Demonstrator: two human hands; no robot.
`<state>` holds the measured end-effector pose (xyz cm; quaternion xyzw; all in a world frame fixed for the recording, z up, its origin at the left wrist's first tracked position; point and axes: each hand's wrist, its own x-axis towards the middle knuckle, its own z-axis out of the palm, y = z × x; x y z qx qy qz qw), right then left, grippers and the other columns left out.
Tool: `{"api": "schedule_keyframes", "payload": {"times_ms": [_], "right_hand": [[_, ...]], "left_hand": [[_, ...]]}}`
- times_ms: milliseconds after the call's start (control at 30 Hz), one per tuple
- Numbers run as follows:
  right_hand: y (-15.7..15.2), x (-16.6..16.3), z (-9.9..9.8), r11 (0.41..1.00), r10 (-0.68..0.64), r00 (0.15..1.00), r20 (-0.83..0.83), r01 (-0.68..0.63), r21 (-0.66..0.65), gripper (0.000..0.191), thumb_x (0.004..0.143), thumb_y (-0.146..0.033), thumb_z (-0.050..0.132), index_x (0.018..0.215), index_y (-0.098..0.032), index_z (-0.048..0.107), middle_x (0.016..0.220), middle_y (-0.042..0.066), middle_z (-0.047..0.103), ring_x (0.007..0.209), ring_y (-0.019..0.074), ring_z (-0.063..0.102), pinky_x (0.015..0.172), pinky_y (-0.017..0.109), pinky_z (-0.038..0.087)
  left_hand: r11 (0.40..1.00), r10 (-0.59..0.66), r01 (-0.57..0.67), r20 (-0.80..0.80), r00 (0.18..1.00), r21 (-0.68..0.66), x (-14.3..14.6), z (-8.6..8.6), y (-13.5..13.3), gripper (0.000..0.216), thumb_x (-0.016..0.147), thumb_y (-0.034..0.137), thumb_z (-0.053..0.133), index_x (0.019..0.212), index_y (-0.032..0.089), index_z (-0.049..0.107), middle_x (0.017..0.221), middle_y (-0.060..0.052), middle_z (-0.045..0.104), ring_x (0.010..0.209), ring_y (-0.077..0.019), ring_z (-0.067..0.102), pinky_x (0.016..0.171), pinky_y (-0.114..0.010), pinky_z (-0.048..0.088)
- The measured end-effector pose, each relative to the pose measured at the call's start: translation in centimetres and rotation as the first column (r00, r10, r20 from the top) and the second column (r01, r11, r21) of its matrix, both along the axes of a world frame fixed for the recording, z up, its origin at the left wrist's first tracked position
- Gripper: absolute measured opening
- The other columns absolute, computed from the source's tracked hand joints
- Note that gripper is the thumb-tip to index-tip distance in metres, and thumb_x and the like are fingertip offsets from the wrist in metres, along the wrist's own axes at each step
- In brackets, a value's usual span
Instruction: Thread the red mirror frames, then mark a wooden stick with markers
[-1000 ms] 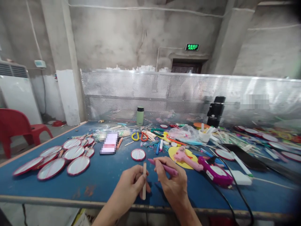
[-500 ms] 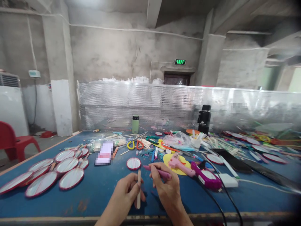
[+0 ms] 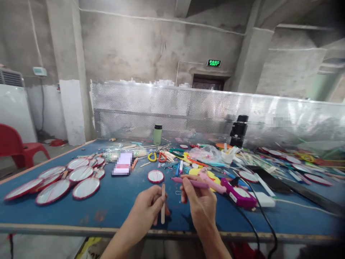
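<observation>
My left hand (image 3: 145,208) is closed on a flat wooden craft stick (image 3: 163,213), held upright above the near part of the blue table. To its right, my right hand (image 3: 201,203) grips a pinkish-purple marker pen (image 3: 198,183) like a writing tool, the tip pointing left. The pen and the stick are apart. Just beyond my left hand lies a small round white disc (image 3: 155,176) with a red rim. A pink and purple glue gun (image 3: 238,194) rests to the right of my right hand, partly over a yellow piece (image 3: 214,183).
Red-rimmed round discs (image 3: 81,173) on sticks are piled at the left. A phone (image 3: 123,164), a green bottle (image 3: 157,135) and a black flask (image 3: 239,131) stand or lie farther back among pens and scraps. Black cables (image 3: 249,226) hang over the front edge.
The view has tipped downward, showing more below the table edge. My right hand has moved a little right, and the marker pen lies farther from the stick. Both grips stay the same.
</observation>
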<state>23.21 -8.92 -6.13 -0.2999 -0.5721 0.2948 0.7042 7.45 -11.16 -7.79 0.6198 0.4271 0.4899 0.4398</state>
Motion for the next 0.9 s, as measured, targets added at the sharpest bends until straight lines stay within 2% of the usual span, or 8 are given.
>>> {"api": "schedule_keyframes", "payload": {"times_ms": [200,333,467,567,667,767,900], "right_hand": [[-0.4,-0.4,-0.4,0.996,-0.032,0.998,0.054,0.027,0.084,0.020,0.090,-0.036,0.070,0.088,-0.017,0.073,0.062,0.000,0.065,0.039,0.0107,0.056,0.036,0.021,0.050],[-0.6,-0.2,-0.9,0.984,-0.108,0.986,0.129,0.087,0.156,0.017,0.090,-0.034,0.069,0.087,-0.018,0.075,0.062,0.002,0.066,0.041,0.0118,0.057,0.038,0.021,0.052],[-0.9,0.0,-1.1,0.991,-0.126,0.992,0.022,0.125,0.046,0.019,0.087,-0.036,0.072,0.085,-0.017,0.074,0.061,0.001,0.065,0.040,0.0105,0.055,0.039,0.020,0.050],[-0.8,0.0,-1.1,0.997,-0.069,0.994,-0.083,0.067,-0.036,0.022,0.086,-0.039,0.074,0.084,-0.016,0.072,0.058,-0.001,0.064,0.038,0.0099,0.054,0.036,0.020,0.047],[-0.6,0.0,-1.2,0.999,-0.005,0.996,-0.090,0.001,-0.044,0.025,0.085,-0.040,0.075,0.083,-0.015,0.072,0.056,-0.001,0.064,0.036,0.0100,0.053,0.034,0.020,0.045],[-0.6,0.0,-1.2,0.997,-0.020,0.998,-0.067,0.016,-0.071,0.025,0.085,-0.041,0.075,0.083,-0.016,0.072,0.057,-0.001,0.064,0.037,0.0094,0.053,0.035,0.020,0.046],[-0.7,-0.3,-1.0,0.999,-0.025,0.998,-0.058,0.024,-0.028,0.024,0.084,-0.040,0.076,0.083,-0.016,0.072,0.056,-0.001,0.063,0.036,0.0107,0.054,0.034,0.021,0.046]], "left_hand": [[0.996,-0.085,0.085,0.003,0.996,-0.035,1.1,-0.6,0.6,0.035,0.091,0.054,0.049,0.089,0.019,0.056,0.064,-0.004,0.072,0.036,-0.0109,0.047,0.035,-0.020,0.031],[1.000,-0.003,0.004,-0.046,0.999,0.005,1.7,-1.2,0.7,0.028,0.092,0.046,0.051,0.083,0.021,0.057,0.064,-0.005,0.073,0.046,-0.0159,0.059,0.041,-0.022,0.037],[1.000,-0.013,0.015,-0.050,0.999,0.026,1.3,-1.0,0.0,0.028,0.094,0.046,0.050,0.084,0.021,0.057,0.068,-0.005,0.074,0.052,-0.0162,0.060,0.047,-0.022,0.040],[1.000,-0.015,0.016,-0.052,0.999,0.019,0.9,-0.6,-0.5,0.030,0.094,0.048,0.049,0.083,0.021,0.057,0.067,-0.004,0.072,0.047,-0.0144,0.054,0.046,-0.022,0.038],[0.999,-0.007,0.010,-0.065,0.998,0.039,0.7,-0.4,-0.7,0.031,0.095,0.047,0.048,0.082,0.021,0.058,0.068,-0.004,0.072,0.048,-0.0145,0.053,0.046,-0.023,0.038],[0.999,-0.004,0.007,-0.064,0.998,0.047,0.7,-0.5,-0.7,0.031,0.095,0.047,0.050,0.082,0.021,0.060,0.067,-0.004,0.072,0.052,-0.0161,0.056,0.049,-0.023,0.040],[0.999,-0.010,0.012,-0.055,0.998,0.039,0.8,-0.4,-0.7,0.029,0.094,0.046,0.050,0.083,0.021,0.061,0.066,-0.005,0.072,0.054,-0.0172,0.058,0.052,-0.024,0.042]]}}
